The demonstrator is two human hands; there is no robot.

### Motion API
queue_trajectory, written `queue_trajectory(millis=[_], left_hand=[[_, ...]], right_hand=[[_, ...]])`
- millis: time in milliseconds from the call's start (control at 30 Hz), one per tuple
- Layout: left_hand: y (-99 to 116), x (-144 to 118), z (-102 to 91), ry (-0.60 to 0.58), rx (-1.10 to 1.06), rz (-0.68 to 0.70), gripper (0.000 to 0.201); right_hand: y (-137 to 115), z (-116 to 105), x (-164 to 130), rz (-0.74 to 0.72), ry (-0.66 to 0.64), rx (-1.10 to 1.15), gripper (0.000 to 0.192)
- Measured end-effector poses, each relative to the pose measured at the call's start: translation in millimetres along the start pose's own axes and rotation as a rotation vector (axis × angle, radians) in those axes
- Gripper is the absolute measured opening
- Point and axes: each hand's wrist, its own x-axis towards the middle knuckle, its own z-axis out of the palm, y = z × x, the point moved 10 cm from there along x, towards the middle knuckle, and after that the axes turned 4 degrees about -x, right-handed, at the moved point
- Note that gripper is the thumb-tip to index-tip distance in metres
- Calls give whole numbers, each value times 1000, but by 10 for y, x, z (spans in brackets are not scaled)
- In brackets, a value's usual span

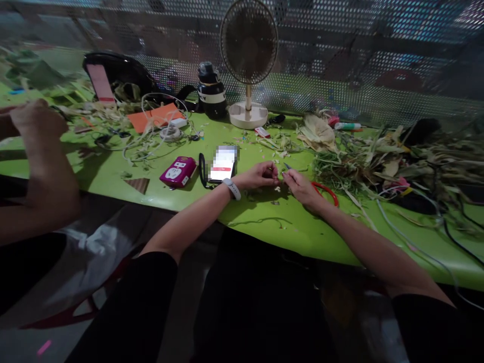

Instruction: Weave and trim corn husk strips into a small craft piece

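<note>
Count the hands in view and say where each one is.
3. The wearer's left hand and right hand meet over the green table, pinching a small strip. Another person's hand is raised at far left. Others may be out of frame.

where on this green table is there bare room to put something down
Bare green runs along the near edge below both hands, and between the pink box and the fan. The right side is crowded with dried leaves, the far left with cords.

phone (223,164) screen: blurred | piece between fingers (275,175): too small
</note>
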Motion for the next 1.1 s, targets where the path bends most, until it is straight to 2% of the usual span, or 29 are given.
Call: queue_trajectory(millis=[100, 233, 333, 467, 667, 833, 1100], left_hand=[[-7, -9, -39, 11, -56, -43, 29], [15, -28, -81, 39, -98, -75, 31], [20, -41, -90, 59, -124, -88, 31], [39, -54, -77, 47, -131, -81, 33], [61, -44, -80, 36, -143, -62, 36], [2, -41, -78, 66, -136, -106, 33], [4, -84, -36, 119, -47, -162, 11]], right_hand=[[76, -106, 11, 65, 34, 51, 40], [-81, -210, -8, -44, 18, -68, 33], [-197, -155, -49, -105, -44, -169, 30], [-207, -27, -61, -144, -88, -315, 28], [-129, -22, -21, -175, -60, -353, 29], [-282, 14, -59, -307, -45, -452, 29], [-407, 144, -73, -418, -33, -696, 34]])
